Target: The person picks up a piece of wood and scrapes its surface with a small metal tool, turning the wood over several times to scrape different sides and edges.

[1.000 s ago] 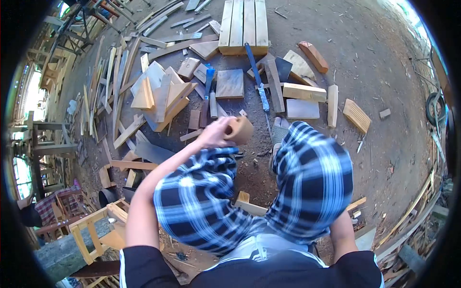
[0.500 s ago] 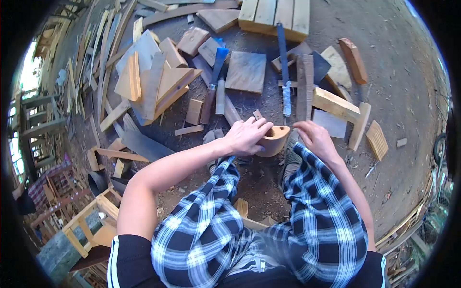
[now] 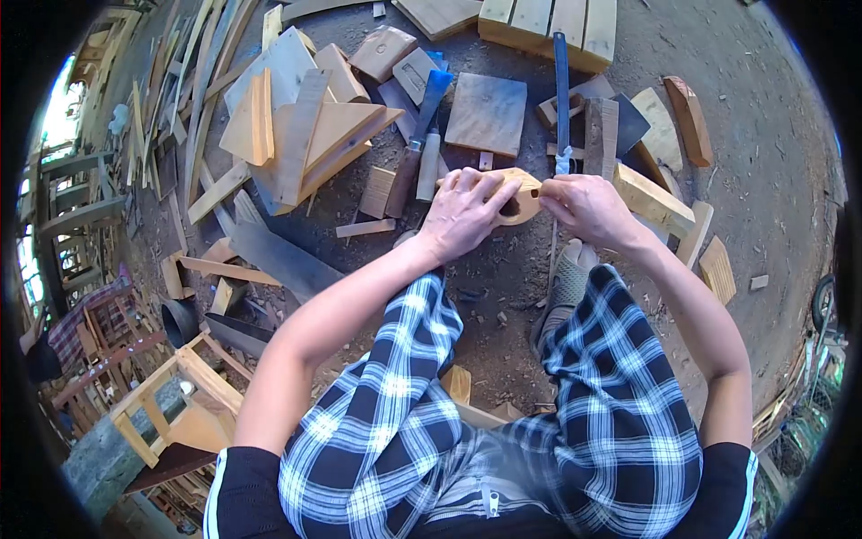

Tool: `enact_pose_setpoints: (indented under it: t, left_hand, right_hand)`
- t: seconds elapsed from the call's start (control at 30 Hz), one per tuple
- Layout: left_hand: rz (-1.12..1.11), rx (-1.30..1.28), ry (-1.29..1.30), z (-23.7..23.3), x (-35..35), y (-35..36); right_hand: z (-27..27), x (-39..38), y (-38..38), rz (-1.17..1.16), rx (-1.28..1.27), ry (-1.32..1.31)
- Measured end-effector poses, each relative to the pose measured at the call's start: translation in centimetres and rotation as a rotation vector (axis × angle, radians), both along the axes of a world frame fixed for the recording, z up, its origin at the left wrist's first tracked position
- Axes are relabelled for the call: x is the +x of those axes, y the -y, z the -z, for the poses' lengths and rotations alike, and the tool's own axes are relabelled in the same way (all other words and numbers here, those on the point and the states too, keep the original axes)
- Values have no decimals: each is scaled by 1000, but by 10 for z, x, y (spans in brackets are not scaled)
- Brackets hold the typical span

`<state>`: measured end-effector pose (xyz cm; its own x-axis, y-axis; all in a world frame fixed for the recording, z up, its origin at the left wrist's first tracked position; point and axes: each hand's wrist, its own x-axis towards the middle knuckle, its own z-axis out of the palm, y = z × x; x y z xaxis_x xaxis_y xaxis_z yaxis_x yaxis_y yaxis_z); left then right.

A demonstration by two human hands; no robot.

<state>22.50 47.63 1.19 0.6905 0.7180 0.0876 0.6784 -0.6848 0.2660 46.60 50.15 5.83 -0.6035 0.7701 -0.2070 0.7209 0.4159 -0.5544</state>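
My left hand (image 3: 467, 208) is wrapped over a pale hollowed wooden piece (image 3: 521, 206), holding it above the ground between my feet. A dark hollow and a small hole show on the piece near its pointed right end. My right hand (image 3: 585, 208) is closed, with thumb and fingers pinched together against that end beside the hole. Whatever sits between those fingertips, if anything, is hidden. Just beyond the right hand lies a long, dark, flat tool (image 3: 562, 94) with a light blue wrapped handle, partly covered by the hand.
A square wooden block (image 3: 486, 115) lies ahead, with a blue-bladed tool (image 3: 433, 101) to its left. Stacked boards (image 3: 310, 135) stand at the left, and a slatted wooden block (image 3: 548, 34) at the back. A saw blade (image 3: 283, 256) rests near my left knee. Wood offcuts surround the feet.
Both hands and the wooden piece have moved forward, away from me. The piece has turned, and my right hand has closed the gap to its end. The camera view has shifted slightly.
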Motion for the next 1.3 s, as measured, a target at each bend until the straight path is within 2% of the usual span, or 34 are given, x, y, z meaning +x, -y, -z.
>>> enact_pose_setpoints:
  t: [0.03,0.1,0.13,0.2,0.27,0.3,0.37,0.43,0.47,0.53,0.6,0.7,0.73,0.8,0.87,0.93,1.0,1.1,1.17,1.23,1.27,1.3]
  left_hand:
    - [-1,2,5,-2,-2,-4]
    - [-74,-419,423,-9,-13,-14]
    - [-154,-550,606,-11,-24,-24]
    - [-298,-619,437,-20,-51,-44]
    - [-167,-350,-163,-20,-70,-56]
    - [-68,-259,-268,-18,-78,-57]
    - [25,-169,-304,-8,-82,-58]
    - [169,-59,-398,-6,-79,-62]
    - [170,-62,-398,-3,-80,-66]
    - [313,122,-395,3,-87,-71]
    - [374,170,-301,1,-98,-70]
    - [164,66,41,-28,-96,-56]
    - [169,69,40,-37,-91,-50]
    - [-165,81,415,-50,-80,-36]
    - [-239,88,481,-67,-69,-24]
    - [-449,-209,960,-74,-64,-13]
    - [-427,-213,914,-81,-66,-9]
    - [-489,-260,1052,-100,-56,-1]
    - [-259,176,655,-121,-47,-1]
    - [41,262,681,-123,-32,-6]
    - [210,214,635,-125,-27,-9]
    - [287,155,591,-123,-17,-5]
  right_hand:
    - [0,-1,-2,9,10,-30]
    - [3,1,-6,15,19,-58]
    - [6,3,-6,78,-57,-85]
    - [10,7,-4,208,-209,-145]
    - [10,10,-2,291,-239,-178]
    - [13,12,-2,334,-266,-198]
    - [19,16,0,379,-289,-216]
    - [25,17,5,327,-159,-205]
    - [27,18,7,327,-161,-204]
    - [29,19,11,317,-148,-190]
    - [34,24,15,312,-101,-167]
    - [35,29,21,324,-44,-131]
    - [36,30,21,328,-34,-118]
    - [41,31,23,336,-39,-127]
    - [45,29,25,334,-47,-134]
    - [45,25,26,359,-12,-185]
    - [40,18,27,379,7,-217]
    - [25,6,24,423,28,-294]
    - [3,-5,17,440,30,-342]
    - [-26,-17,8,522,-749,-627]
    - [-34,-25,9,549,-1014,-878]
    - [-52,-41,12,690,-1231,-1073]
